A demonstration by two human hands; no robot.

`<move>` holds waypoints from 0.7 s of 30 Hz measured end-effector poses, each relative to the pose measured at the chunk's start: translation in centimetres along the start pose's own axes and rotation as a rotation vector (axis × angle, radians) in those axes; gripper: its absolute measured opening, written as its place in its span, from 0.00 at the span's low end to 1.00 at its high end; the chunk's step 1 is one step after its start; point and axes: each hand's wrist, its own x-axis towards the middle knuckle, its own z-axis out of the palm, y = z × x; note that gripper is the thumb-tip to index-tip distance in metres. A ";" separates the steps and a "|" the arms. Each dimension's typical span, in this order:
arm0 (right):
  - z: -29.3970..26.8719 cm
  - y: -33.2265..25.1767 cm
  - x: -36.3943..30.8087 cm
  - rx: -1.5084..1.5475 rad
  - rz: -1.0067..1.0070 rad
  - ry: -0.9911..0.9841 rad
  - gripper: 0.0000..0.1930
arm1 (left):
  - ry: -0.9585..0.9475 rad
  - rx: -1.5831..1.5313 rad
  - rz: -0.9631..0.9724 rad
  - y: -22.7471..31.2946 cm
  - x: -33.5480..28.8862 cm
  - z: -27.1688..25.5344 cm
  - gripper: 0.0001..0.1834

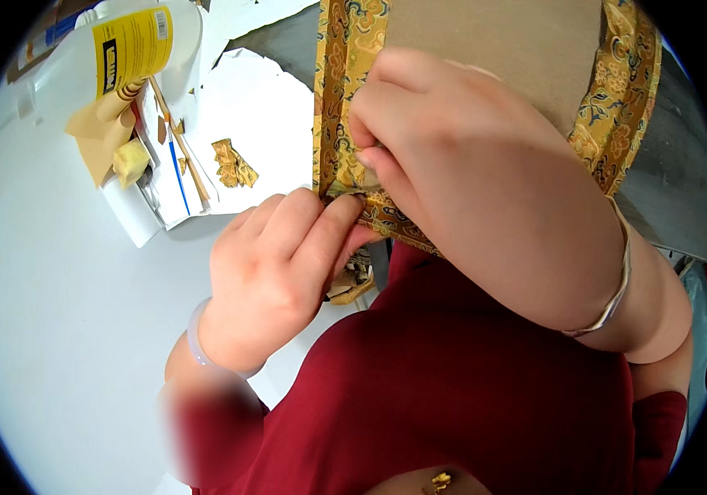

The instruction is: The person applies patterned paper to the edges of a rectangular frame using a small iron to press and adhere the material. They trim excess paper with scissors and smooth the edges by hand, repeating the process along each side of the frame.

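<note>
A shallow box point(494, 41) with a bare brown board base has sides covered in gold patterned brocade point(617, 91). It lies at an angle before me, with its near left corner under my hands. My left hand point(275, 256) grips the near wall at that corner, thumb below and index fingertip on the inner side. Just above, my right hand point(419, 115) is closed in a pinch, its thumb and fingertips close to the brocade of the left side. What lies between those fingertips is too small to make out. My right forearm covers much of the near side.
To the left, white paper point(246, 99) carries a crumpled brocade scrap point(235, 163), a blue stick point(178, 177) and a wooden stick point(192, 161). A yellow-labelled translucent container point(188, 41), tan paper point(93, 136) and a yellowish block point(130, 162) stand beyond. Scraps point(352, 285) show below the table edge.
</note>
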 end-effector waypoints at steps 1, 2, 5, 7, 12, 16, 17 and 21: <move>0.4 0.1 -0.2 0.007 -0.009 0.043 0.04 | 0.006 0.010 -0.005 0.0 0.0 0.0 0.16; 0.8 0.4 -0.1 0.036 -0.032 0.087 0.04 | 0.012 0.021 -0.010 0.0 -0.3 0.0 0.16; -1.4 -0.4 0.9 0.067 0.034 -0.071 0.04 | 0.092 -0.011 -0.001 0.1 -1.3 0.8 0.17; -1.9 -0.5 1.1 0.107 0.014 -0.074 0.04 | 0.108 -0.043 -0.017 0.3 -1.4 1.0 0.17; 0.8 0.6 -0.3 0.083 -0.027 0.108 0.04 | -0.001 -0.036 -0.058 0.2 -0.2 0.2 0.17; -0.4 -0.1 0.2 -0.021 0.034 -0.030 0.04 | 0.059 -0.033 -0.042 0.0 -0.5 0.5 0.17; -0.7 0.1 0.4 -0.002 0.026 -0.054 0.04 | 0.109 -0.026 -0.028 0.0 -1.0 0.9 0.17; -0.4 0.5 0.1 0.044 -0.020 0.028 0.04 | 0.175 0.001 0.006 -0.2 -1.4 1.4 0.18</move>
